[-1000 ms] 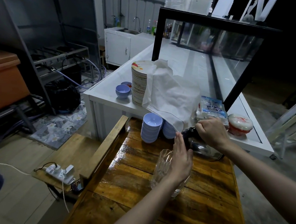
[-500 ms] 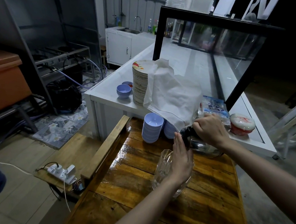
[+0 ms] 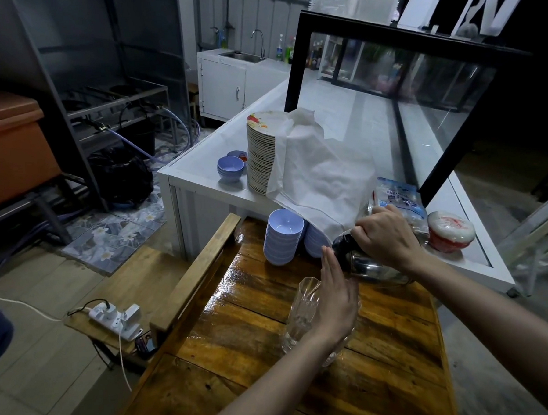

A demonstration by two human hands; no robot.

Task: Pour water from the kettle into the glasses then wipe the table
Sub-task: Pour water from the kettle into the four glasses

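A clear glass (image 3: 300,317) stands tilted on the wet wooden table (image 3: 257,328). My left hand (image 3: 334,299) lies flat against its right side, fingers straight and pointing up past the rim; the thumb is hidden. My right hand (image 3: 385,239) grips the top handle of a steel kettle (image 3: 364,266) with a black lid. The kettle is tipped to the left, its black top just behind my left fingertips. No stream of water can be made out. A white cloth (image 3: 315,179) is draped over things on the counter behind.
Two stacks of blue bowls (image 3: 282,238) stand at the table's far end. On the white counter (image 3: 198,176) are a tall stack of plates (image 3: 260,154), more bowls, a plastic bag (image 3: 399,200) and a wrapped red-and-white container (image 3: 450,230). A power strip (image 3: 116,317) lies on a low bench at left.
My right hand and the kettle have edged slightly left toward the glass. My left hand and the glass stay where they were.
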